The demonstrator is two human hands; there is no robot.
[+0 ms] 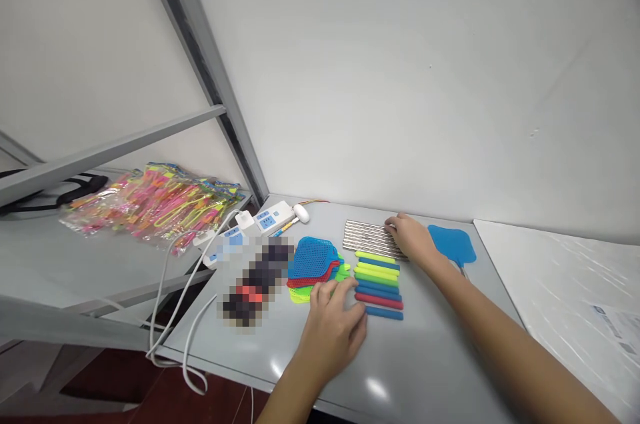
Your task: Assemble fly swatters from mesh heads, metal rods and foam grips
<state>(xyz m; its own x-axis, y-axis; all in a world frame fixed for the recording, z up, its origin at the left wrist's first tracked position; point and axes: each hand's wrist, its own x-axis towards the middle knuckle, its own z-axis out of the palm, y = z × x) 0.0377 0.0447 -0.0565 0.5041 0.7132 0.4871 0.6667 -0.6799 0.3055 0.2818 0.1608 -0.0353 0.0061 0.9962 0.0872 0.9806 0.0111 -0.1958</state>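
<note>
My right hand (413, 237) reaches over a row of thin silver metal rods (365, 235), its fingertips pinched at the farthest ones; the palm hides the rods' right ends. My left hand (336, 321) rests between the fly swatter heads and the coloured handles, with a gap between thumb and forefinger and nothing visible in it. Beside its fingers is a stack of mesh fly swatter heads (311, 259) in blue, red and green. Several plastic tube handles (379, 301) in yellow, green, blue and red lie side by side below the rods. Right of my right hand lies a blue swatter head (453, 244) with a metal rod attached.
White power strips (275, 216) and a small white rounded object (301, 213) sit at the back left. White cables (187, 344) hang over the table edge. Bagged colourful items (170, 204) fill the left shelf. A white wrapped panel (560, 277) lies on the right. A blurred patch (257, 281) covers something dark.
</note>
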